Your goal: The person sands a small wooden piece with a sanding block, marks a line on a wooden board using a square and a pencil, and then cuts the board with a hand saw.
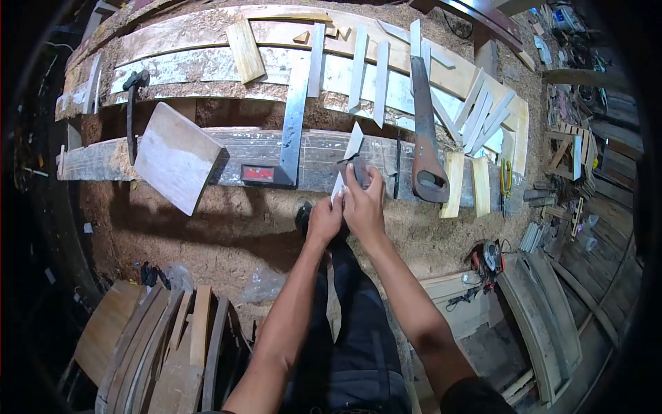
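A thin pale wood strip slants over the near edge of the workbench, its far end pointing away from me. My left hand is closed on the strip's near end. Fingers of my right hand press a dark, flat piece, which looks like sandpaper, against the strip's middle. Part of the strip is hidden under that piece and my fingers. Left of my hands lies a metal try square with a dark, red-marked stock. A handsaw lies to the right.
Several cut strips lie across the sawdust-covered bench planks. A hammer and a broad board are at the left, yellow-handled pliers at the right. Below stand stacked boards and a red power tool.
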Motion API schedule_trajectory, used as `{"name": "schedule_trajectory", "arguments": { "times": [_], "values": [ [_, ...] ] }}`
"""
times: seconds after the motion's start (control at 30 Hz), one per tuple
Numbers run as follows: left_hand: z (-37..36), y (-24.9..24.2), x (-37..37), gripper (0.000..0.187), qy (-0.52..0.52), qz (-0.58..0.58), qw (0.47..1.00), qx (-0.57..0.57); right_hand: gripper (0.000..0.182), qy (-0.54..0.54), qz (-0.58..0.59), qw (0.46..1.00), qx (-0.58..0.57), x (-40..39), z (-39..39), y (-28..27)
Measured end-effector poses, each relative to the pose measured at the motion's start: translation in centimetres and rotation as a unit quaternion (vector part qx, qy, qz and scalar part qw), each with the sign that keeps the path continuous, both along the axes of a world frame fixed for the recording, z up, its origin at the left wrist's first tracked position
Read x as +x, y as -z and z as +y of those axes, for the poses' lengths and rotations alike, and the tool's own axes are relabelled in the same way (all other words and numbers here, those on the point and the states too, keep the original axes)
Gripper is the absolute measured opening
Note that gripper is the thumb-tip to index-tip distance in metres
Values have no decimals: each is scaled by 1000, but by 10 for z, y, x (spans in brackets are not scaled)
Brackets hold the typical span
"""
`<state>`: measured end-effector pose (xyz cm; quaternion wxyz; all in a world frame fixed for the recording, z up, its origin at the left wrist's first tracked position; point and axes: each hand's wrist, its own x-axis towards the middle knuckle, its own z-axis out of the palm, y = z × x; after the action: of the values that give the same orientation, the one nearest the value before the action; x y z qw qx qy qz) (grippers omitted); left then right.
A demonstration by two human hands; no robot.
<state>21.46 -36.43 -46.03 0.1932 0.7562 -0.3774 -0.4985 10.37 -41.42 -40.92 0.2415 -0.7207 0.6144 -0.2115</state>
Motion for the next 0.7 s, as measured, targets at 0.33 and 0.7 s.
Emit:
{"name": "schedule_trajectory", "arguments": {
  "times": [0.33, 0.7],
  "values": [
    [3, 2, -2, 59, -11, 31, 999, -11, 49, 28, 23, 999, -29, 4, -27, 3],
    [-4, -10, -6, 59, 2, -3, 999, 54, 45, 76, -21, 995, 58, 12, -59, -10]
  ]
}}
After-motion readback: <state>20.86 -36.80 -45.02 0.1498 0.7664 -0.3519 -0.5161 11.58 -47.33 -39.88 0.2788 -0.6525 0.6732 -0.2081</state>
